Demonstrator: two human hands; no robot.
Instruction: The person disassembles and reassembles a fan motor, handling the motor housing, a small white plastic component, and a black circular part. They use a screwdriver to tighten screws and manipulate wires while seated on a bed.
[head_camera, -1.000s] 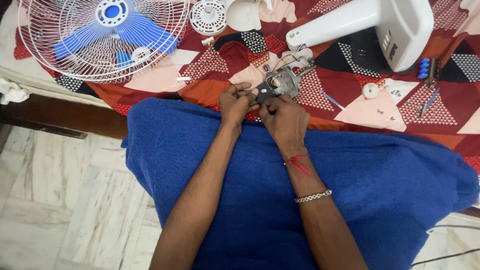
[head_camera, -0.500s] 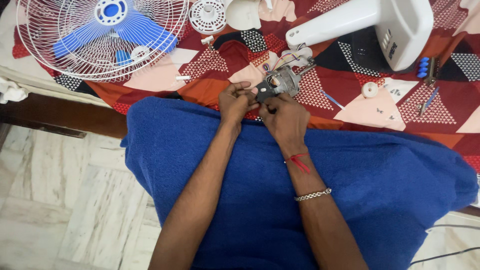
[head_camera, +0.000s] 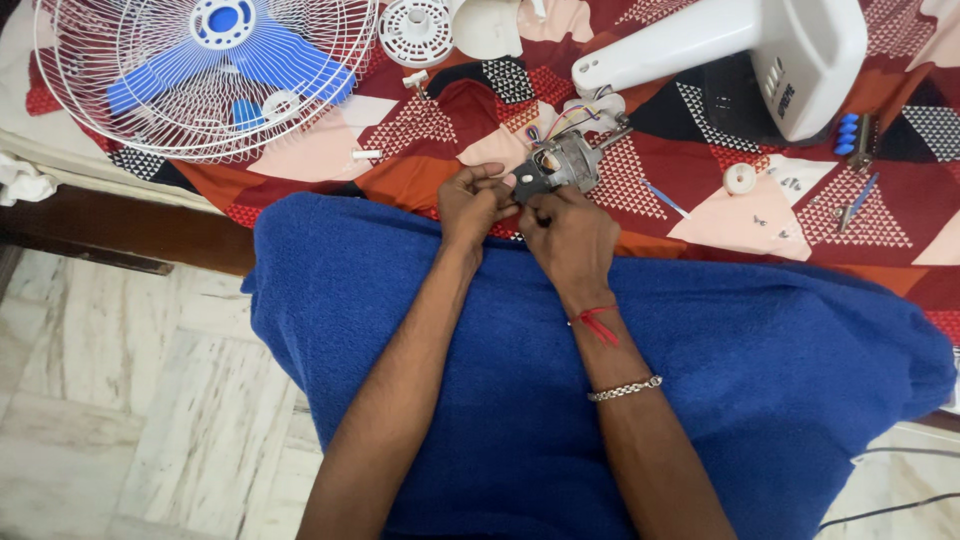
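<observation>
Closest to the camera, a thick blue towel (head_camera: 760, 400) lies over the person's lap, and both bare arms reach forward across it. The right arm has a silver chain bracelet (head_camera: 624, 388) and a red thread (head_camera: 597, 322) tied at the wrist.

The 2 hands meet at the far edge of the towel. The left hand (head_camera: 474, 204) is curled, and its fingers (head_camera: 494, 180) pinch the near end of a small grey metal fan motor (head_camera: 556, 168). The right hand (head_camera: 566, 232) is bent over from the other side, and its fingers (head_camera: 540, 206) close on the same end of the motor. The motor is dull grey with a dark flat plate on the near side, a thin metal shaft sticking out on the far side, and thin coloured wires (head_camera: 562, 122) coming from its top. It sits just past the towel, above a bed cover with red, pink and black triangles (head_camera: 700, 190).

To the right on the cover lie a small white round knob (head_camera: 739, 178) and a thin blue stick (head_camera: 664, 198). Farther away lies a big white plastic fan stand (head_camera: 740, 45) with a dark strip of marks on its side. At the far left rests a round white wire fan cage (head_camera: 200, 80) with blue blades (head_camera: 222, 66) inside. A small white round vent cap (head_camera: 416, 30) sits beside it.
</observation>
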